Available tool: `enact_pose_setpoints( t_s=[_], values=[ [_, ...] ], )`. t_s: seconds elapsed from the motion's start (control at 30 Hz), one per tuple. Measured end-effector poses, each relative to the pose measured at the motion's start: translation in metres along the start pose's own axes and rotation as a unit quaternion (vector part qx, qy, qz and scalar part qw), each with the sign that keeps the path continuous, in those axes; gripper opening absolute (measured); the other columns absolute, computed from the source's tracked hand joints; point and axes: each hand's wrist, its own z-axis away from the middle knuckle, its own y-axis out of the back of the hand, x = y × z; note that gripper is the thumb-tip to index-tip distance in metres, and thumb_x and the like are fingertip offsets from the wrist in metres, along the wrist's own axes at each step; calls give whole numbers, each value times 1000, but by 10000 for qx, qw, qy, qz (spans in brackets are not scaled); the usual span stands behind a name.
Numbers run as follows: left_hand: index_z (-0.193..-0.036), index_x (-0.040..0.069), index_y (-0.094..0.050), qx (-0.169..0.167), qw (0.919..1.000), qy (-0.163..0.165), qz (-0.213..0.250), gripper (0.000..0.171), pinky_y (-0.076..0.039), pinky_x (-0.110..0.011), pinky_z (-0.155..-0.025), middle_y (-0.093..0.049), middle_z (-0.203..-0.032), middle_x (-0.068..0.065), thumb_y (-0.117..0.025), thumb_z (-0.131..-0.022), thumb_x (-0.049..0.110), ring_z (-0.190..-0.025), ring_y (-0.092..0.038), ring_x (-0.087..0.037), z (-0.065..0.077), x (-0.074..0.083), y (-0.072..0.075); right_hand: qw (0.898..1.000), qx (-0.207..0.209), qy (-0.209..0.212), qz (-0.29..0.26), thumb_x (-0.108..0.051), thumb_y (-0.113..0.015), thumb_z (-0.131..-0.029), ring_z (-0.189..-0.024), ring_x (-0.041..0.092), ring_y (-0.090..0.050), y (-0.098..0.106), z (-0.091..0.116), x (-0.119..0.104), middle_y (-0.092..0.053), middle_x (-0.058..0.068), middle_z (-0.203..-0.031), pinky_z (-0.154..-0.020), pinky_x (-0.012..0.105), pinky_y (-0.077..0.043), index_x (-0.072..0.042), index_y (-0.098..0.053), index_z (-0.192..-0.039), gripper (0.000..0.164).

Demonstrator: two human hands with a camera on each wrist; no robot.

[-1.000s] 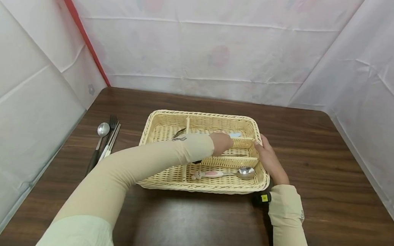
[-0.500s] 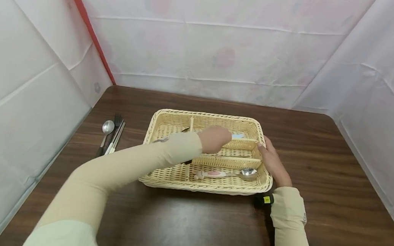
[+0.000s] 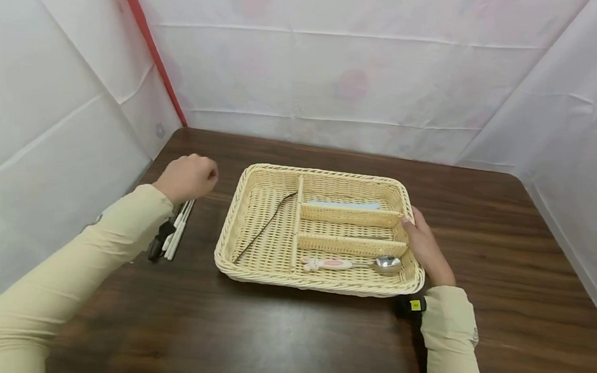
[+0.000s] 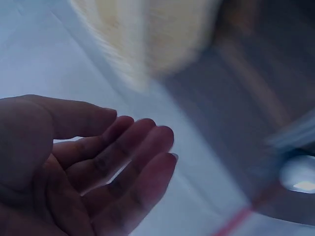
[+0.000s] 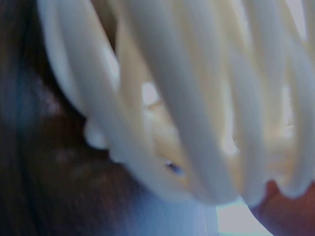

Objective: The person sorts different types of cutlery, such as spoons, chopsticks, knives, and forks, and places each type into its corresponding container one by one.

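Note:
My left hand [image 3: 187,177] hangs over the cutlery at the table's left side, holding nothing; in the left wrist view its fingers [image 4: 155,182] are loosely bent. Metal chopsticks with white ends [image 3: 178,233] show below that hand, while the arm covers most of the spoon and fork there. A spoon's bowl [image 4: 299,176] shows at the right edge of the left wrist view. My right hand [image 3: 426,244] grips the right rim of a cream woven basket [image 3: 317,286], thumb over the edge.
Dividers split the basket. It holds a thin dark curved piece of cutlery [image 3: 267,225], a pale blue-white knife [image 3: 346,204], a thin metal utensil [image 3: 370,237] and a spoon with a pink-and-white handle [image 3: 332,264]. White sheeting [image 3: 338,68] stands behind the table.
My left hand has left the basket and swung left to over the loose cutlery. The right hand has stayed at the basket's right rim. The whole head view has shifted slightly.

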Motion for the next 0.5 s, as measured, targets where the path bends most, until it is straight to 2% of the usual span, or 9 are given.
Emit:
enact_pose_setpoints(
  t_s=[0.03,0.1,0.23,0.27,0.33,0.5],
  values=[
    [-65,5,-55,-100,9998,175,30,21,-32,-32,-45,-45,-55,0,-49,-85,1,-49,-37,-14,3,-11,-4,10000,-15,1,21,-26,-25,-105,-136,36,-24,0,-1,0,-15,23,-153,-110,50,-18,-8,0,-152,57],
    [-63,5,-52,-368,9981,474,100,23,-32,-31,-44,-42,-53,1,-49,-85,2,-47,-35,-14,5,-29,-15,10000,15,-26,22,-26,-25,-105,-135,37,-25,2,0,1,-16,24,-153,-109,50,-19,-8,0,-152,57],
    [-56,9,-44,-837,9923,883,230,29,-32,-30,-43,-37,-52,2,-52,-83,2,-46,-33,-13,8,-53,-37,10000,29,-25,-67,-25,-25,-105,-132,38,-30,3,1,3,-20,26,-150,-108,50,-22,-8,-2,-153,56],
    [-56,10,-41,-952,9905,960,243,30,-31,-30,-44,-35,-52,1,-53,-82,2,-46,-32,-14,9,-57,-41,10000,20,-31,-91,-26,-25,-105,-131,38,-30,3,0,4,-21,26,-150,-108,51,-23,-8,-2,-153,55],
    [-60,7,-45,-1074,9881,1060,284,24,-34,-32,-46,-42,-55,-3,-55,-81,0,-48,-38,-17,11,-61,-46,10000,19,-18,-73,-25,-26,-105,-132,38,-30,1,0,4,-21,26,-150,-108,51,-23,-8,-2,-153,55],
    [-74,-4,-53,-1065,9863,1213,350,5,-40,-38,-51,-54,-67,-15,-52,-79,-4,-56,-47,-26,12,-57,-47,9995,78,-23,310,-25,-27,-105,-138,36,-19,0,-1,1,-13,22,-155,-111,50,-15,-8,-1,-153,57]
  ],
)
